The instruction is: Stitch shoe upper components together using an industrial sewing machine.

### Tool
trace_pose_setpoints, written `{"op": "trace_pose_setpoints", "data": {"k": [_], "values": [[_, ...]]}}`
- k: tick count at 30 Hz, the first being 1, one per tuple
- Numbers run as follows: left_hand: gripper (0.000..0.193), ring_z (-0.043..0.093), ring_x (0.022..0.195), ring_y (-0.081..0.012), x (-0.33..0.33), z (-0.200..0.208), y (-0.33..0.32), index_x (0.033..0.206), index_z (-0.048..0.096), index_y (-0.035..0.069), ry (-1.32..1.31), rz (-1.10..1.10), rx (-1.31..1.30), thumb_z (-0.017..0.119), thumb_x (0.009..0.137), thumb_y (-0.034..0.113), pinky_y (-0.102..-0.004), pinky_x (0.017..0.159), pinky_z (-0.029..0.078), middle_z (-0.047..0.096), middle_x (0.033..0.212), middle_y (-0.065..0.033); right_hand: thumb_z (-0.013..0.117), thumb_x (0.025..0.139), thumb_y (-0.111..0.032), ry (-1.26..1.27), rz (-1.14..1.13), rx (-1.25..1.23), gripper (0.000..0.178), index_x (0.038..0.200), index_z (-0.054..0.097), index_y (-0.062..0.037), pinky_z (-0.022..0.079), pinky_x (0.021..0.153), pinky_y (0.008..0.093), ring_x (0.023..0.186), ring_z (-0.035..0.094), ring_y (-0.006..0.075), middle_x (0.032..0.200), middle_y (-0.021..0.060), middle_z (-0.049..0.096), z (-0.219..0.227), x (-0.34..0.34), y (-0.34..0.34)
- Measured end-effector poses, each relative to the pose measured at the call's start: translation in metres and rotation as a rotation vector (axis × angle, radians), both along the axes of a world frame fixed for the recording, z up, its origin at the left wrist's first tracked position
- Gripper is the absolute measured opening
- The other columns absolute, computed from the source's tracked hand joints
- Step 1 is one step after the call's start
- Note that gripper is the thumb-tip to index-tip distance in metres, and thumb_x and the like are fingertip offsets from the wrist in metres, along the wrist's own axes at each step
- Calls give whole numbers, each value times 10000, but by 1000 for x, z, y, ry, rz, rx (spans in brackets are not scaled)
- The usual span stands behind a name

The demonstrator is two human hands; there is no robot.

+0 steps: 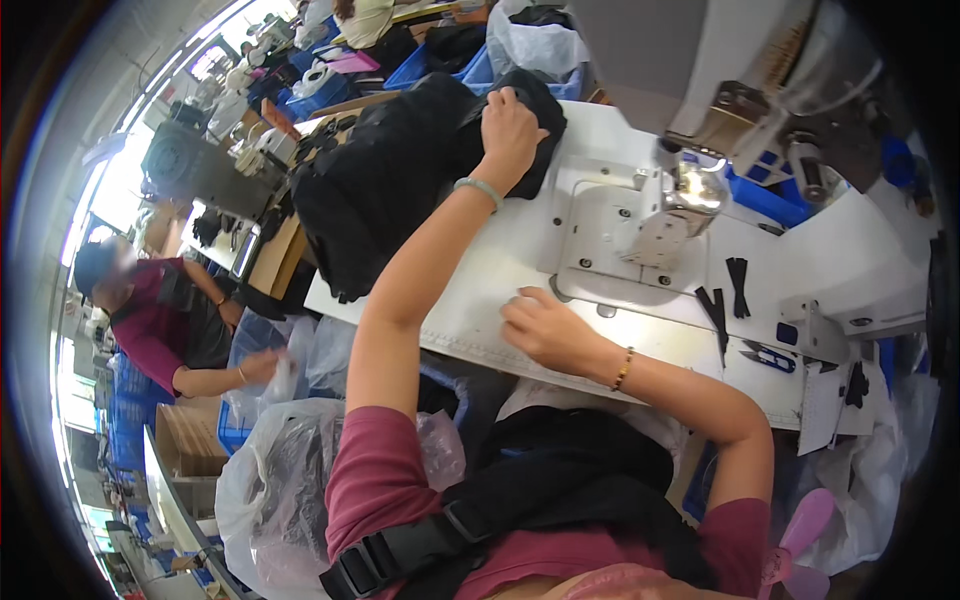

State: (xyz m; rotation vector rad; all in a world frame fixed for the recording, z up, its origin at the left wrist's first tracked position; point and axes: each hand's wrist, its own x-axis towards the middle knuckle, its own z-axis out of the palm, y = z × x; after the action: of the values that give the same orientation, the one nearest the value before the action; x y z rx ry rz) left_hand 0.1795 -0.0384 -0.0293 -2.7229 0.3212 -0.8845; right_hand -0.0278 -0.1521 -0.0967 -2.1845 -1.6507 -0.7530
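My left hand point(512, 130) reaches far out over the white table, a pale bangle on its wrist. Its fingers are closed on a piece of black fabric point(545, 105) at the right end of a bulky, bag-like black pile point(385, 180). Close to the table's front edge, my right hand point(545, 328) is loosely curled above the surface. Its palm is hidden, so I cannot make out anything in it. Beyond and to its right stands a sewing machine point(680, 200), its lamp lit over a white metal plate point(600, 225).
On the table's right lie black strips point(737, 287) and blue-handled thread snips point(770, 357). A blue tray point(768, 200) sits behind the machine head. Plastic bags point(280, 490) fill the lower left. A co-worker point(165, 315) is at the left; a pink fan point(805, 525) is lower right.
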Motion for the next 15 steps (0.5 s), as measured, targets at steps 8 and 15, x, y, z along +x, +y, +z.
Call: {"op": "trace_pose_setpoints", "data": {"k": [8, 15], "values": [[395, 616, 886, -344, 20, 16, 10, 881, 628, -34, 155, 46, -318, 745, 696, 295, -388, 746, 505, 628, 915, -155, 594, 656, -4, 172, -197, 191, 142, 788, 548, -24, 417, 874, 362, 888, 528, 240, 909, 83, 528, 1, 7, -69], [339, 601, 688, -383, -28, 59, 32, 795, 592, -107, 14, -295, -892, 594, 712, 221, -402, 656, 465, 576, 697, -276, 589, 734, 30, 424, -227, 469, 198, 923, 577, -28, 468, 774, 344, 839, 566, 249, 925, 91, 545, 12, 11, -78]]}}
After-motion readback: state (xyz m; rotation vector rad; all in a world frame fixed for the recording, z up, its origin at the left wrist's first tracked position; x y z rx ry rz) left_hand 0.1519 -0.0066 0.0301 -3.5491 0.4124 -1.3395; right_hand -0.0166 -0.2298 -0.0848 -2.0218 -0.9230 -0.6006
